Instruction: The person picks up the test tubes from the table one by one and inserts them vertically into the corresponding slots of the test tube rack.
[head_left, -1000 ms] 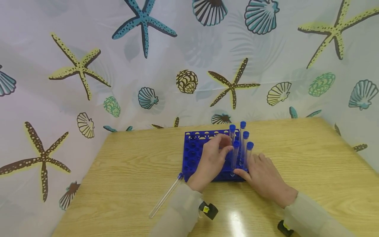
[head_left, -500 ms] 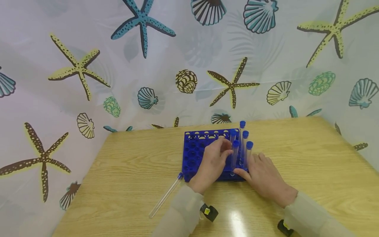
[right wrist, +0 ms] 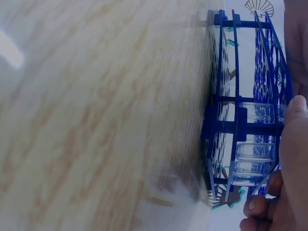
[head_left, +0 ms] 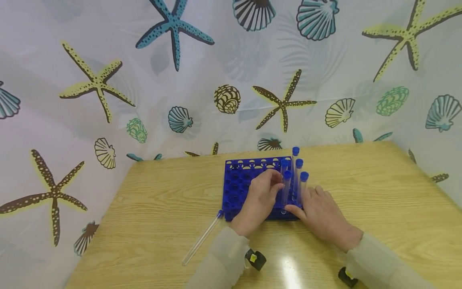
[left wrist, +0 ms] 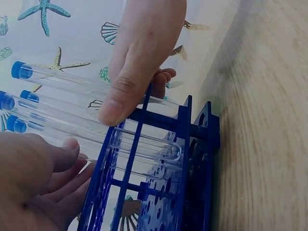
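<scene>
A blue test tube rack (head_left: 231, 188) stands on the table, with several clear, blue-capped test tubes upright at its right end. My left hand (head_left: 258, 196) reaches over the rack from the front. Its thumb and fingers are at the rear-left test tube (head_left: 284, 163), pinching it below the cap; other tubes partly cover the fingertips. My right hand (head_left: 323, 212) grips the rack's right end. In the left wrist view its thumb (left wrist: 115, 108) lies along the top edge, and in the right wrist view its fingers (right wrist: 260, 207) curl around the end.
One loose capped test tube (head_left: 202, 239) lies slanted on the wooden table (head_left: 155, 208), left of my left forearm, its cap near the rack's front-left corner. A patterned curtain (head_left: 202, 80) with starfish and shells rises behind the table.
The rear-left test tube has sunk lower into the rack, and my left hand came down slightly with it. Little differs over the last half second. My right hand stays on the rack.
</scene>
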### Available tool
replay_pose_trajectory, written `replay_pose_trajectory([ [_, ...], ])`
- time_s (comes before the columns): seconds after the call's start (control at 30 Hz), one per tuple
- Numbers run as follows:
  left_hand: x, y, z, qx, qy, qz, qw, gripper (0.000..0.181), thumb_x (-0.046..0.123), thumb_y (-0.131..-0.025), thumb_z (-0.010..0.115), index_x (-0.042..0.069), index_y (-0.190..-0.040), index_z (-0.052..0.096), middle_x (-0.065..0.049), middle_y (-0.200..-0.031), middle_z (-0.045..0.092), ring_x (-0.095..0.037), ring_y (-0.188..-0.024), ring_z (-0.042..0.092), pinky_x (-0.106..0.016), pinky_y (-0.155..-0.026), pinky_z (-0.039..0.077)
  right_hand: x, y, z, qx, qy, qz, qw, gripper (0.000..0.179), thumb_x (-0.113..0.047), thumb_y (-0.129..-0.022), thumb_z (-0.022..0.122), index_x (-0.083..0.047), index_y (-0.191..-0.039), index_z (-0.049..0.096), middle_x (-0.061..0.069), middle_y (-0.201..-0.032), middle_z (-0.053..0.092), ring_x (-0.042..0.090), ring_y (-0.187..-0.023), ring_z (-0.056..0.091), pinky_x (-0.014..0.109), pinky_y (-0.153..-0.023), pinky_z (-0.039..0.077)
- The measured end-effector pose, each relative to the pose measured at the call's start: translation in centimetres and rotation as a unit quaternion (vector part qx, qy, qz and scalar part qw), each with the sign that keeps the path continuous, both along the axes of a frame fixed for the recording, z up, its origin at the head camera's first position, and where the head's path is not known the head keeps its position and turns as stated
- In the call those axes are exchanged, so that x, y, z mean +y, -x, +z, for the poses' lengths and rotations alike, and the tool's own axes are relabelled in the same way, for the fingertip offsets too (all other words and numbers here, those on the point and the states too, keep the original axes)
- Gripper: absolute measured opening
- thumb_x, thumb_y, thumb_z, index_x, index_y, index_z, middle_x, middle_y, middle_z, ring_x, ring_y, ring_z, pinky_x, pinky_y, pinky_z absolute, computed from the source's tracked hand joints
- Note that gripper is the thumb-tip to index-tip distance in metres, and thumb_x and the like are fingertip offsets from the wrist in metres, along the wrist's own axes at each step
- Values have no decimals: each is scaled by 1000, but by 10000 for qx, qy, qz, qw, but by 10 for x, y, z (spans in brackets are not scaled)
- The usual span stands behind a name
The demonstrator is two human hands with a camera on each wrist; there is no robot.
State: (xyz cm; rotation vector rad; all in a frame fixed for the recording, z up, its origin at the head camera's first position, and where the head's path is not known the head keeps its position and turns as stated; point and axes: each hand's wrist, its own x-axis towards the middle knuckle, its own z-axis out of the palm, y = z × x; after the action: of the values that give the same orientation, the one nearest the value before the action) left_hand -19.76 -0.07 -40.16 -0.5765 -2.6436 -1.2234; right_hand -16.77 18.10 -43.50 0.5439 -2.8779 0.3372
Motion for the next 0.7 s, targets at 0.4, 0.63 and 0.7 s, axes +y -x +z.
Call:
replay_pose_trajectory([
  [0.4, -14, -3, 8, -137, 10, -3, 9999, 23, 6, -98, 60, 7, -121, 61, -4, -113, 68, -14, -103, 67, -19, -87, 54, 0, 1, -3, -76, -44, -85, 9999, 79, -61, -98, 45, 5, -143, 40, 11, -107, 62, 22, -84, 43, 34, -73, 33],
  [0.63, -32, -9, 14, -197, 139, 109, 9997, 21, 5, -100, 55, 8, -119, 63, -2, -111, 69, -13, -104, 65, -23, -89, 54, 1, 2, -3, -5, -35, -37, 10000, 78, -60, -99, 45, 3, -144, 40, 10, -105, 63, 21, -81, 41, 33, -72, 32],
  [0.7, -37, -11, 17, -263, 188, 137, 9994, 21, 6, -100, 55, 10, -120, 63, -1, -112, 68, -13, -105, 64, -25, -89, 54, 1, 2, -3, 31, -30, -15, 10000, 77, -60, -98, 46, 2, -144, 40, 9, -104, 63, 20, -81, 42, 33, -72, 32],
])
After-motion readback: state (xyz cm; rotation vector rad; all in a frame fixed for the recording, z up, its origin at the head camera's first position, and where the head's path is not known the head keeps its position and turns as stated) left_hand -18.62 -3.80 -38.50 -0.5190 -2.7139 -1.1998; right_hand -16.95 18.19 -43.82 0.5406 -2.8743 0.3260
